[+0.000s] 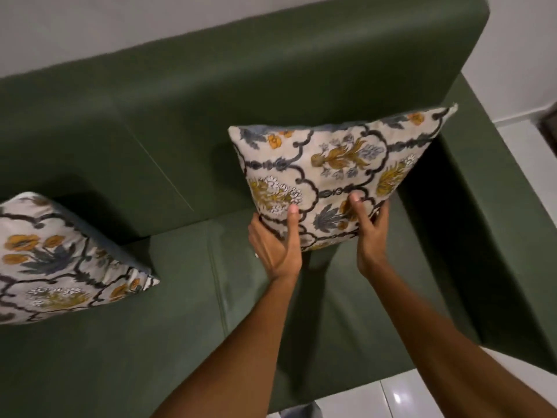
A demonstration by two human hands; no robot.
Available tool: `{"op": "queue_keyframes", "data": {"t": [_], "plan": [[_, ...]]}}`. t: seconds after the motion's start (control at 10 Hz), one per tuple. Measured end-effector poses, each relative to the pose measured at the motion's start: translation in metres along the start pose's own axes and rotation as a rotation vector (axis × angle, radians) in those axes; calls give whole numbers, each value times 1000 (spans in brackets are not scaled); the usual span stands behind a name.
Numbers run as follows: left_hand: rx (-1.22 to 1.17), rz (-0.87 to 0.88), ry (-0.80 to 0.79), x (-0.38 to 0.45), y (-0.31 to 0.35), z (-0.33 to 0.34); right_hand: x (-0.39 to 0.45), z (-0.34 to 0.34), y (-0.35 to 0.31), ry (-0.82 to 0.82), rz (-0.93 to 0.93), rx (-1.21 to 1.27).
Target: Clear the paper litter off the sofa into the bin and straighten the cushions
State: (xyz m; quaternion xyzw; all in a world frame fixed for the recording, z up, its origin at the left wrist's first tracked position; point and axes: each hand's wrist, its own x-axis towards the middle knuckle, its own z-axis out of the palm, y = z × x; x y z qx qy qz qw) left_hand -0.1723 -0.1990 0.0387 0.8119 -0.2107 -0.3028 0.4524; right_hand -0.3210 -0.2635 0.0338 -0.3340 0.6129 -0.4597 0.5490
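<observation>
A floral cushion [334,164], cream with yellow and grey flowers, is held upright above the right seat of the green sofa [180,312], close to the backrest and right armrest. My left hand [275,242] grips its lower left corner, thumb on the front. My right hand [369,227] grips its lower edge, thumb on the front too. A second matching cushion [57,260] lies tilted on the left seat against the backrest. No paper litter shows on the seat.
The sofa's right armrest [488,236] stands just right of the held cushion. White tiled floor [391,396] runs along the sofa's front and right side. A pale wall [90,31] rises behind the backrest.
</observation>
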Motion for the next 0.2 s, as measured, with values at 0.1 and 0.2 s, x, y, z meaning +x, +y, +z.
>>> {"op": "queue_keyframes", "data": {"t": [0.1,0.2], "plan": [[-2,-24,-73,1,-2,-26,-10,12,-2,-21,31,-48],[73,30,-119,4,-1,-44,-18,14,-8,73,0,-151]]}}
